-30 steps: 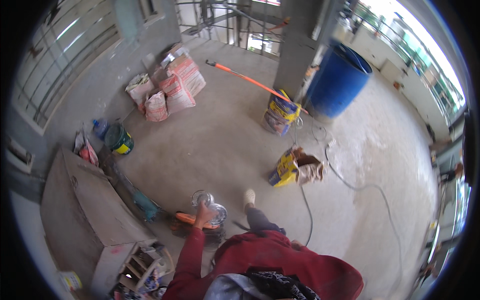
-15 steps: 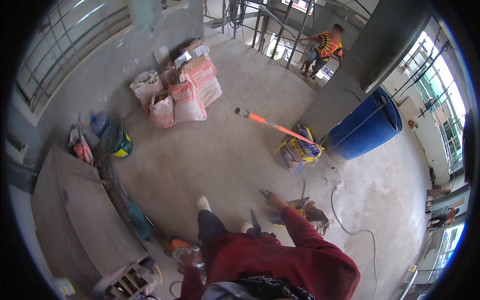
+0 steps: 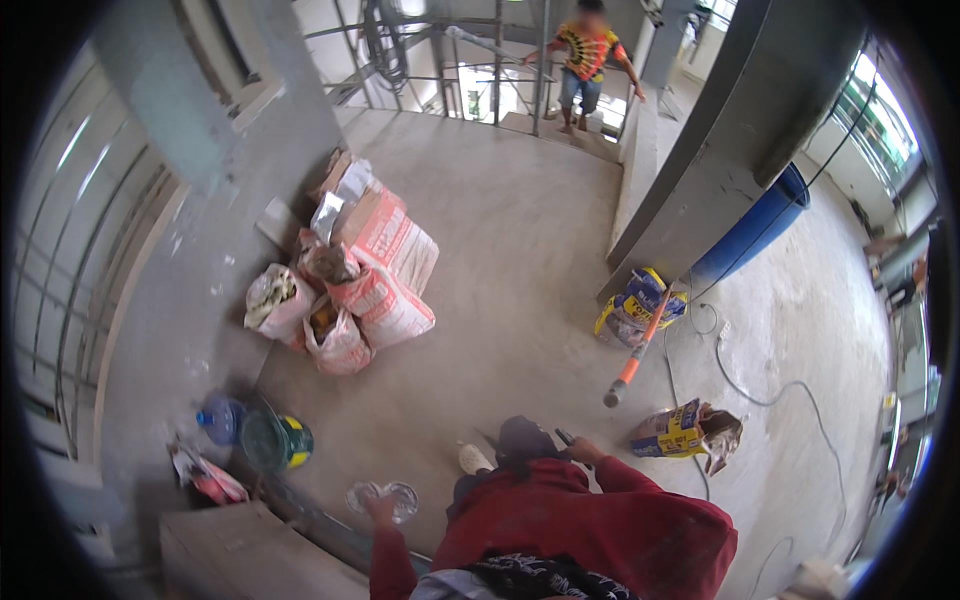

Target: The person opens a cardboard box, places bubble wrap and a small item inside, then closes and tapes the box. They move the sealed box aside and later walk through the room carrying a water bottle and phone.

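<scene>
My left hand [image 3: 380, 508] is closed on a pair of round, clear see-through pieces [image 3: 402, 500] joined side by side; their exact kind I cannot make out. My right hand [image 3: 584, 451] is closed around a small dark tool with a slim end [image 3: 565, 437], whose kind is too small to tell. To the right of that hand a torn, opened yellow-and-blue bag [image 3: 668, 434] lies on its side on the floor.
An orange pole [image 3: 645, 345] leans across an upright yellow-and-blue bag [image 3: 632, 310] beside the grey column [image 3: 705, 165]. Red-and-white sacks [image 3: 385, 310] stand by the left wall, near a green bucket [image 3: 278, 440]. A cable [image 3: 770, 400] crosses the floor. A person [image 3: 587, 60] is on the far steps.
My view has turned and I have moved forward. My left hand has carried the clear pieces away from the clutter on the left. The person at the far steps has come up higher.
</scene>
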`<state>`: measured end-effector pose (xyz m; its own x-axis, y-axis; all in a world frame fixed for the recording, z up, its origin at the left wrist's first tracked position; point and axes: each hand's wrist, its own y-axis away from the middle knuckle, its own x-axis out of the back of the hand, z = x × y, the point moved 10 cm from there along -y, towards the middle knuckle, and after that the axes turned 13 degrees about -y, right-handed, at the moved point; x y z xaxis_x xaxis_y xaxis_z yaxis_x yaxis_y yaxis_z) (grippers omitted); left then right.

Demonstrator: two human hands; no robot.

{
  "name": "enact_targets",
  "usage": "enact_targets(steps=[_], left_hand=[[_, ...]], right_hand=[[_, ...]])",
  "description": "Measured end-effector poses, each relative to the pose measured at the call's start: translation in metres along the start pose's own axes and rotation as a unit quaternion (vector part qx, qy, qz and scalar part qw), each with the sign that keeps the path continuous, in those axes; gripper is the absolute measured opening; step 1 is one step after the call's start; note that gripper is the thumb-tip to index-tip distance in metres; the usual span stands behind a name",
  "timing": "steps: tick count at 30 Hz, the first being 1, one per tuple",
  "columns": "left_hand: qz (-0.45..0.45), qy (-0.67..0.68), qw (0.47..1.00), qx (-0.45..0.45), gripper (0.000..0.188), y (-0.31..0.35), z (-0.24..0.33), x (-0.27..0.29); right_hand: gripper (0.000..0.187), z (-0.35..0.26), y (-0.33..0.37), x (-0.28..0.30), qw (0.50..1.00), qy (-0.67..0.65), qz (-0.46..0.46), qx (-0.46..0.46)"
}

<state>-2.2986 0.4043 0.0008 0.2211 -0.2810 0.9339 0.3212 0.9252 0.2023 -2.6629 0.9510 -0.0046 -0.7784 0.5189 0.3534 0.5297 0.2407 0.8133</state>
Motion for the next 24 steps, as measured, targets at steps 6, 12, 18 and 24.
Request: enact_targets(steps=[6,12,18,24], left_hand=[[-0.13,0.151,0.976,-0.084,0.079,-0.167,0.189,-0.014],[-0.234,0.064,0.92,-0.307,0.086,-0.158,0.422,-0.066],[-0.337,-0.127,0.743,-0.565,0.103,-0.101,0.575,-0.092],[-0.461,-0.2,0.543,-0.673,0.106,-0.093,0.625,-0.149]], right_hand=[[0.052,0.013,0.004,-0.021,0.982,-0.088,0.065,-0.156],[0.051,-0.036,-0.056,-0.006,0.951,-0.227,0.133,-0.162],[0.054,-0.158,-0.066,0.057,0.928,-0.285,0.229,-0.07],[0.05,-0.166,-0.067,0.046,0.833,-0.41,0.355,-0.107]])
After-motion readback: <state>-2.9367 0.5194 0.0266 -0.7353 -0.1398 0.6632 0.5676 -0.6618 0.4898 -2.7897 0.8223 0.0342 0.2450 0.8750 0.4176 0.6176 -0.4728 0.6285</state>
